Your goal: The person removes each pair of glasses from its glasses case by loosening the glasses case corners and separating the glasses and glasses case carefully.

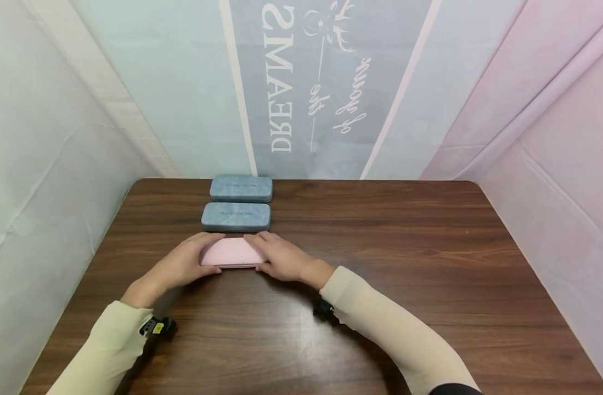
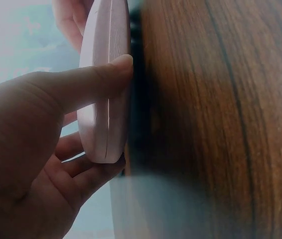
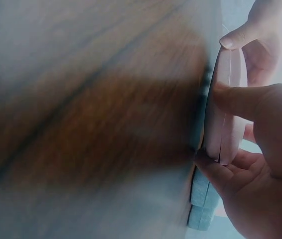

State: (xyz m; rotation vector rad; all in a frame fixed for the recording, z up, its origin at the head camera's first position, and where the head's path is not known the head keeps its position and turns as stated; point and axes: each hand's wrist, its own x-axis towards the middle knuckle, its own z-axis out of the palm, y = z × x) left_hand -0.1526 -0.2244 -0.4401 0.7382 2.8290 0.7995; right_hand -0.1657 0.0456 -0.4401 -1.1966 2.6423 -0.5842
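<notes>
A pale pink glasses case (image 1: 231,253) lies lengthwise between the two hands in the head view, its lid closed. My left hand (image 1: 189,259) grips its left end, the thumb on the near side and the fingers around the far side. The right hand (image 1: 284,258) holds the opposite end in the same way. Both wrist views show the seam running along the case's near side, with a thumb across it. A dark shadow lies beside its underside in the left wrist view; I cannot tell whether it touches the table.
Just beyond the pink case, two grey-blue glasses cases (image 1: 236,218) lie one behind the other, the farther case (image 1: 241,189) near the table's back edge. Printed cloth (image 1: 311,93) hangs behind the brown wooden table (image 1: 380,247), with pale cloth at both sides.
</notes>
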